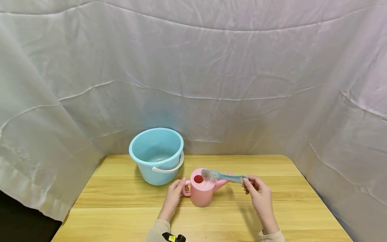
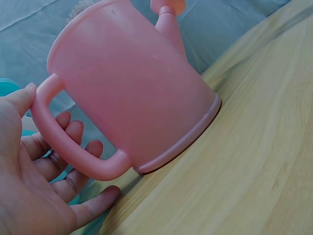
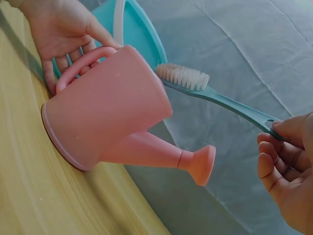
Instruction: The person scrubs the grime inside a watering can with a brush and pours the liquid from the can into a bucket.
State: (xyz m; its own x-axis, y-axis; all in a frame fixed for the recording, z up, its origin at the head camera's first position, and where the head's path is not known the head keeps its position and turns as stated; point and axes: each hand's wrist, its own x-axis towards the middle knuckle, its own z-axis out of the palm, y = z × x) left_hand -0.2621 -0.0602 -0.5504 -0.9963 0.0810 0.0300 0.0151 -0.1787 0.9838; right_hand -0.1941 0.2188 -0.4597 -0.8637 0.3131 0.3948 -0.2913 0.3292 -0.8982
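A pink watering can (image 1: pixel 202 193) stands upright on the wooden table, its spout pointing right. My left hand (image 1: pixel 174 195) holds its handle; in the left wrist view the thumb lies on top of the handle (image 2: pixel 73 147) and the fingers reach behind it. Between thumb and fingers, my right hand (image 1: pixel 259 196) pinches the end of a blue-grey scrubbing brush (image 1: pixel 226 176). The brush is held roughly level over the can's top, and its white bristles (image 3: pixel 182 76) show near the rim in the right wrist view. Whether brush and can touch, I cannot tell.
A light blue bucket (image 1: pixel 156 171) with a white handle (image 1: pixel 169 170) stands behind and left of the watering can. Grey cloth (image 1: pixel 229 84) hangs round the back and sides of the table (image 1: pixel 121 218). A black object (image 1: pixel 173 237) sits at the left sleeve.
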